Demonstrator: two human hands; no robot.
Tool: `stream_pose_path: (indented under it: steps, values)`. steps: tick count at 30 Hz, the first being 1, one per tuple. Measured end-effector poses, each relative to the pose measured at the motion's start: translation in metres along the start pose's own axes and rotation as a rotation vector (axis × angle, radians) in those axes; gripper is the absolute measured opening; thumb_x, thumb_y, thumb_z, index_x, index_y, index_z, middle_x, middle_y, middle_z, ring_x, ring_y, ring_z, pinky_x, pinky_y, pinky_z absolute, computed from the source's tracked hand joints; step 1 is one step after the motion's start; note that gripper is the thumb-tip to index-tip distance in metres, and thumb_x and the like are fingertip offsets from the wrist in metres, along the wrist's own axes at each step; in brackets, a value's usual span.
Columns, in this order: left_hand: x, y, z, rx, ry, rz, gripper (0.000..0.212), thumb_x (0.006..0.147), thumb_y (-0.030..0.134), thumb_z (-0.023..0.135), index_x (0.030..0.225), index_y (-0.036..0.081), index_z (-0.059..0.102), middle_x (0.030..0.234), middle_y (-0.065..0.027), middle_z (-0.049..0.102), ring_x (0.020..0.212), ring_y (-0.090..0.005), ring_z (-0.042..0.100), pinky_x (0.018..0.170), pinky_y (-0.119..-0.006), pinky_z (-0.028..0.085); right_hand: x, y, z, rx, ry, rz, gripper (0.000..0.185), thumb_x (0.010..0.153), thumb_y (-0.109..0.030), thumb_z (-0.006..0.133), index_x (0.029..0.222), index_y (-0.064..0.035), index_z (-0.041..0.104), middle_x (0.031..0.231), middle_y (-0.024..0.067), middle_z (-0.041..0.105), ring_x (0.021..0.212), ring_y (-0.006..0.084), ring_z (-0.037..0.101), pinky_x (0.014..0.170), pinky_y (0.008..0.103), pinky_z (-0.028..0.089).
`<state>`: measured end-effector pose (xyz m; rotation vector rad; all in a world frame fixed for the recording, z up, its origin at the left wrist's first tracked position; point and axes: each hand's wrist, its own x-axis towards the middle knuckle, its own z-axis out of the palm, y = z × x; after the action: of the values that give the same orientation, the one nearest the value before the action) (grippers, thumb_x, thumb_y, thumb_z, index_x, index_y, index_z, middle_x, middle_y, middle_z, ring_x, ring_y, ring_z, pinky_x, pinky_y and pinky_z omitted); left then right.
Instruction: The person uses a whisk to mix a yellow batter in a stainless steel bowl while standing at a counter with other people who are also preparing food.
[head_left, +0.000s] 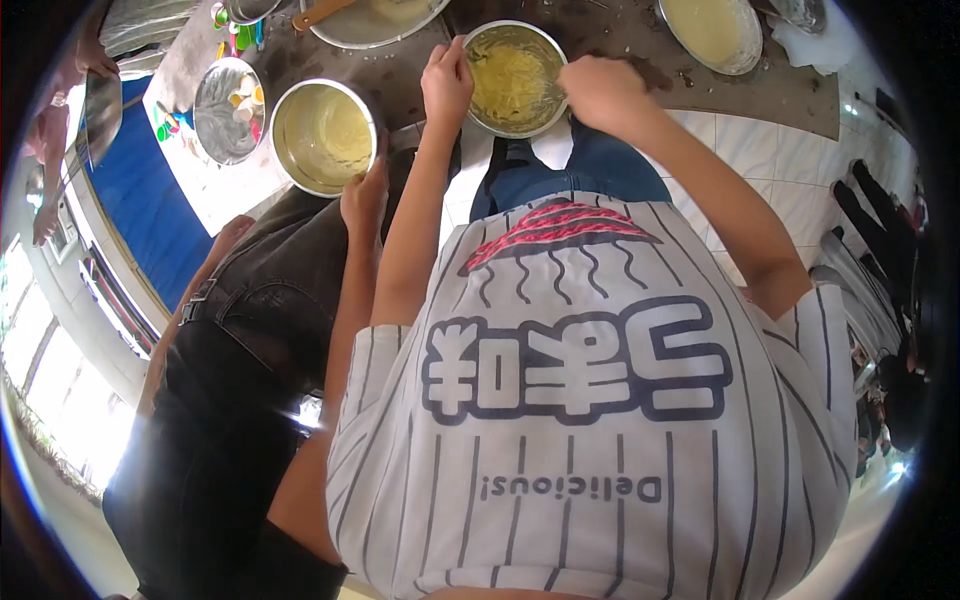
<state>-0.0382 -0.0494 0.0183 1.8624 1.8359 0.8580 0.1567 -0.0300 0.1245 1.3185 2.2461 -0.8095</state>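
A round steel bowl of yellow batter (513, 79) is in front of me, tilted towards me at the table's near edge. My left hand (448, 81) grips its left rim, thumb and fingers closed on the metal. At the right rim is my right hand (604, 93), its fingers curled; a thin wire tool, perhaps a whisk, seems to run from it into the batter, though blur hides its handle. The batter looks lumpy and smears the bowl's inner wall.
A co-worker at my left holds a deep steel bowl of pale batter (324, 139). Beyond are a steel bowl with eggshells (229, 111), coloured measuring spoons (244, 36) and a large batter bowl (375, 34). Another batter bowl (712, 31) stands right on the brown table (795, 101).
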Motion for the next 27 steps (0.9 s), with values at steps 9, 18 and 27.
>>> stream_pose_path:
  steps: [9, 18, 27]
  values:
    - [0.002, 0.006, 0.004, 0.005, -0.018, 0.02, 0.024, 0.074, 0.005, 0.048, 0.096, 0.009, 0.057, 0.068, -0.0116, 0.049, 0.062, -0.0308, 0.052, 0.053, -0.039, 0.044, 0.017, -0.001, 0.016, -0.083, 0.048, 0.069, 0.018, 0.065, -0.006, 0.053, 0.079, -0.0022, 0.063, 0.078, 0.016, 0.062, 0.073, 0.0272, 0.062, 0.06, 0.0365, 0.049]
    - [0.0, 0.001, 0.006, 0.018, -0.059, 0.08, 0.025, 0.074, 0.006, 0.05, 0.099, 0.009, 0.055, 0.073, -0.0117, 0.05, 0.066, -0.0311, 0.053, 0.056, -0.039, 0.044, 0.011, -0.001, 0.012, -0.016, 0.156, 0.06, 0.015, 0.065, -0.006, 0.053, 0.075, 0.0, 0.063, 0.077, 0.0177, 0.061, 0.071, 0.0297, 0.061, 0.059, 0.0369, 0.049]
    - [0.005, 0.008, 0.004, 0.003, -0.029, 0.053, 0.025, 0.073, 0.005, 0.049, 0.098, 0.008, 0.055, 0.069, -0.0115, 0.048, 0.061, -0.0315, 0.052, 0.053, -0.039, 0.043, 0.015, 0.004, 0.016, -0.012, 0.088, 0.052, 0.014, 0.072, -0.013, 0.053, 0.079, -0.0035, 0.059, 0.075, 0.0163, 0.058, 0.074, 0.0312, 0.058, 0.063, 0.0415, 0.046]
